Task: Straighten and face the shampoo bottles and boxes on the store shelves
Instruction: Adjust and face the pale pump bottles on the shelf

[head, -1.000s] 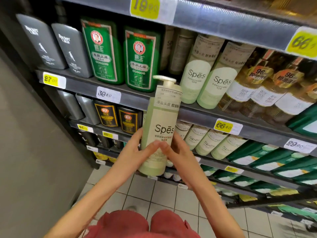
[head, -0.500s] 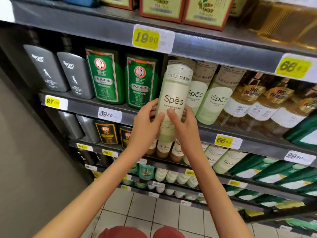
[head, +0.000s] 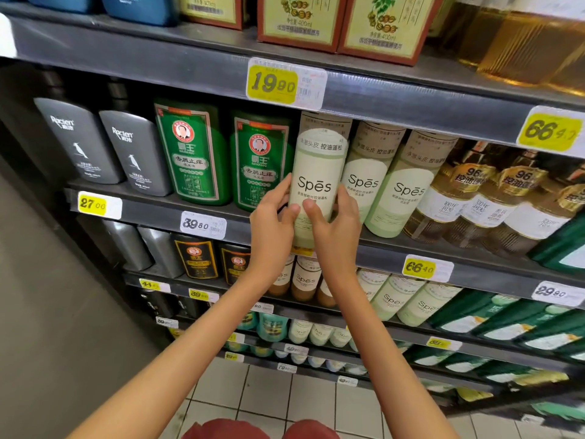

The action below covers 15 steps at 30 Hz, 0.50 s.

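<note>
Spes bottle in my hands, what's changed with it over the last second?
The Spes bottle went up from in front of the lower shelves into the gap between the green bottle and the other Spes bottles, label facing out. The left hand and right hand still grip its lower part. The neighbouring bottles have not moved.

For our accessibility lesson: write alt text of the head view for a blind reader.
The left hand and right hand grip a pale green Spes bottle, label outward, at a store shelf, between green bottles and matching Spes bottles.
</note>
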{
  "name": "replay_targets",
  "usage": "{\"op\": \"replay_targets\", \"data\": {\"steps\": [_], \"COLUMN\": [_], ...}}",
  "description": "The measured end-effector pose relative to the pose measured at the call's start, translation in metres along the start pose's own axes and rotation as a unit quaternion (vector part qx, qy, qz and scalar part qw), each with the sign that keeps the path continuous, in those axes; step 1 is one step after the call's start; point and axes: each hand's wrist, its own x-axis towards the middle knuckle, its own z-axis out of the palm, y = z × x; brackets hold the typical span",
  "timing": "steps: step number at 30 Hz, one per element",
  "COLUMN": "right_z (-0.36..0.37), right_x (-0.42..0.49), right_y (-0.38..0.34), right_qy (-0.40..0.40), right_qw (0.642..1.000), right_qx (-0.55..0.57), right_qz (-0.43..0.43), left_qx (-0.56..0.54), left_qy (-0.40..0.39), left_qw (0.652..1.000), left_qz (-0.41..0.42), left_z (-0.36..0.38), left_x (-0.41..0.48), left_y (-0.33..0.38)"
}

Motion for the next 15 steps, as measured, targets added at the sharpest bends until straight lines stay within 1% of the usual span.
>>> {"op": "replay_targets", "data": {"steps": [2, 4, 7, 10, 12, 15], "right_z": [0.003, 0.006, 0.011, 0.016, 0.019, 0.022], "right_x": [0.0, 0.0, 0.002, 0.005, 0.005, -0.001], "right_y": [0.003, 0.006, 0.008, 0.008, 0.009, 0.02], "right_qy": [0.016, 0.035, 0.064, 0.094, 0.103, 0.108], "right_qw": [1.0, 0.999, 0.998, 0.994, 0.994, 0.994], "right_qx": [-0.001, -0.004, 0.015, 0.044, 0.037, 0.009], "right_qz": [-0.01, -0.018, -0.003, 0.015, 0.001, -0.018], "left_qx": [0.033, 0.041, 0.015, -0.002, -0.006, 0.018], "left_qy": [0.023, 0.035, 0.047, 0.042, 0.04, 0.051], "left_qw": [0.999, 0.998, 0.999, 0.999, 0.999, 0.998], "left_qz": [0.021, 0.032, 0.023, 0.014, 0.016, 0.012], "left_z": [0.002, 0.005, 0.007, 0.008, 0.01, 0.01], "left_x": [0.002, 0.003, 0.005, 0.006, 0.005, -0.002], "left_y": [-0.002, -0.005, -0.006, -0.005, -0.005, -0.01]}}
